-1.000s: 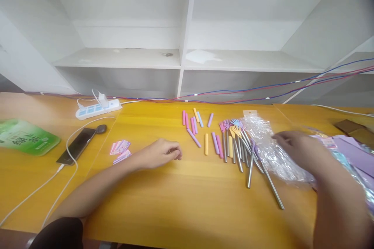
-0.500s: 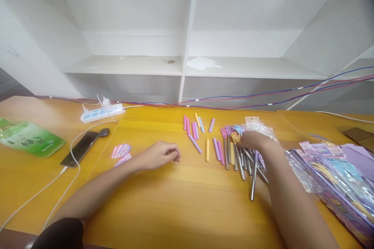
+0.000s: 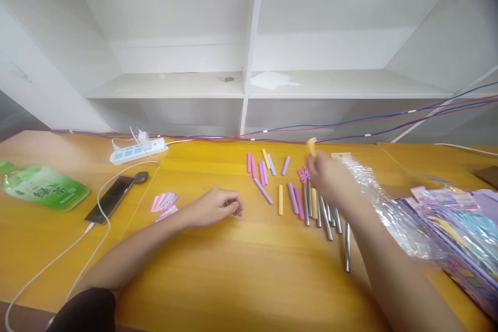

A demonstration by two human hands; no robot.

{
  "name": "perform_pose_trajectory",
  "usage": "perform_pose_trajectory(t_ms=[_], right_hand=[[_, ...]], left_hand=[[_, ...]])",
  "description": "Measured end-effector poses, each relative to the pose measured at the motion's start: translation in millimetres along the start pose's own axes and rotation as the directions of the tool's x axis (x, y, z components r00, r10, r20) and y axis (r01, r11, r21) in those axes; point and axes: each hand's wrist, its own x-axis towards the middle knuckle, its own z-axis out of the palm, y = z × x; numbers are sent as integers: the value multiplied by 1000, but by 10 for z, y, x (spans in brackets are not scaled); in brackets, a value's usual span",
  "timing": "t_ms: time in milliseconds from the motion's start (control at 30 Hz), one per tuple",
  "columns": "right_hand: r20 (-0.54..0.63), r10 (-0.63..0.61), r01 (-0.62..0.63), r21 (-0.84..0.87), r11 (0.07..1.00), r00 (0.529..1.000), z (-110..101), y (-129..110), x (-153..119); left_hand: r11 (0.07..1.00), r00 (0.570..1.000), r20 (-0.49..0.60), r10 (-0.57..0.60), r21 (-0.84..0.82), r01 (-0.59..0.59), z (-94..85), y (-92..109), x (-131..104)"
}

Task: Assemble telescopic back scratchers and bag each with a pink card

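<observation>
My right hand [image 3: 329, 174] is closed on a yellow back scratcher [image 3: 312, 146], whose claw-shaped head sticks up above the fingers; its rod is hidden. Below it lie several back scratchers with metal rods [image 3: 324, 218], one showing a pink claw head [image 3: 303, 175], partly covered by my hand and forearm. My left hand [image 3: 216, 207] rests on the table with fingers loosely curled and nothing visible in them. Between the hands lie several coloured sleeves, including a yellow one [image 3: 280, 199], a purple one [image 3: 263, 191] and a blue one [image 3: 271, 165].
At the right are clear plastic bags [image 3: 373, 197] and a pile of packaged items [image 3: 455, 223]. Small printed cards [image 3: 165, 202] lie left of my left hand. Further left are a phone [image 3: 111, 199], a power strip [image 3: 138, 151] and a green bottle [image 3: 46, 187]. White shelves [image 3: 167, 85] stand behind.
My right hand has moved up and slightly left from the pile, lifting the yellow back scratcher. My left hand has stayed in place. The view has shifted slightly.
</observation>
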Motion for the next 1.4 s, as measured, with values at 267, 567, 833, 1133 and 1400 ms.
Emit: perform_pose_trajectory(t_ms=[267, 567, 833, 1133, 1400], right_hand=[[367, -82, 81, 19, 997, 926, 570, -487, -12], [304, -254, 153, 320, 935, 918, 286, -761, -304], [60, -455, 300, 674, 675, 888, 241, -1116, -782], [-48, -137, 84, 958, 273, 989, -149, -753, -627], [-91, -78, 77, 984, -161, 993, -207, -580, -413]], left_hand=[[998, 1000, 13, 23, 56, -24, 36, 42, -22], [992, 995, -87, -40, -122, 29, 237, -74, 31], [937, 999, 31, 16, -348, -5, 455, -108, 45], [980, 998, -61, 1, -198, -13, 339, -8, -9], [996, 998, -54, 15, -85, -20, 274, 97, -49]])
